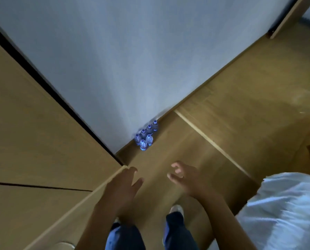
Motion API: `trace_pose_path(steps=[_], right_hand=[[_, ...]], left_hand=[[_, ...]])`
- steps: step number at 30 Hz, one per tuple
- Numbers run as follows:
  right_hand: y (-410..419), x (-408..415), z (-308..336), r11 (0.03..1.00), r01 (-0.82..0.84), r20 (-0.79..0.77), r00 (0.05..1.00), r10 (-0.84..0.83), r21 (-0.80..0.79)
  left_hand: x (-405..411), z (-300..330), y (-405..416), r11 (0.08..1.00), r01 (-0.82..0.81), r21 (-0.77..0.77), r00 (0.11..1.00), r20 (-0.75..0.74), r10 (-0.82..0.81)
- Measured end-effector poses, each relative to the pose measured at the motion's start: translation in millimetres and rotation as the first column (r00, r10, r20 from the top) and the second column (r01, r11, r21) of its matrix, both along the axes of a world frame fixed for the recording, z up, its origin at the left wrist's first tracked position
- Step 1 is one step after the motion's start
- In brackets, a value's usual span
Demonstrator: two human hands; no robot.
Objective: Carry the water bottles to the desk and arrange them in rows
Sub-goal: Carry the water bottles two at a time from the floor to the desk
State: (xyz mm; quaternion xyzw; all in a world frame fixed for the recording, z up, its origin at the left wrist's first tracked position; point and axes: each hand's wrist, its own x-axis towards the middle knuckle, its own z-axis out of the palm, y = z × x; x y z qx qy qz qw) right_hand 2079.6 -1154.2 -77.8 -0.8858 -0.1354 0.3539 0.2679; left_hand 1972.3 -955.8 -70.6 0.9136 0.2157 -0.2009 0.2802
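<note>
six water bottles [146, 135] stand upright in a tight cluster on the wood floor [168, 150], against the grey wall [114, 69] near its corner with the wooden cabinet [33, 123]. none picked up yet. my left hand [122, 186] and right hand [184, 179] hang in front of me, fingers loosely spread, holding nothing, well short of the bottles. step in hand looks like the approach. next i'd need to bend low and grip bottles by the body. white bedding [285, 204] at my right.
</note>
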Motion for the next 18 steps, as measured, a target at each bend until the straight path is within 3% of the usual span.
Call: trace_pose_path(steps=[12, 18], right_hand=[[-5.7, 116.3, -14.2, 0.985, -0.17, 0.019, 0.985, 0.17, 0.002], [28.5, 184.3, -39.1, 0.97, -0.242, -0.024, 0.97, 0.241, -0.011]], left_hand=[[80.6, -20.1, -38.3, 0.953, -0.301, -0.032, 0.954, -0.007, 0.301], [135.0, -53.1, -16.9, 0.935, -0.352, -0.043, 0.935, -0.063, 0.349]])
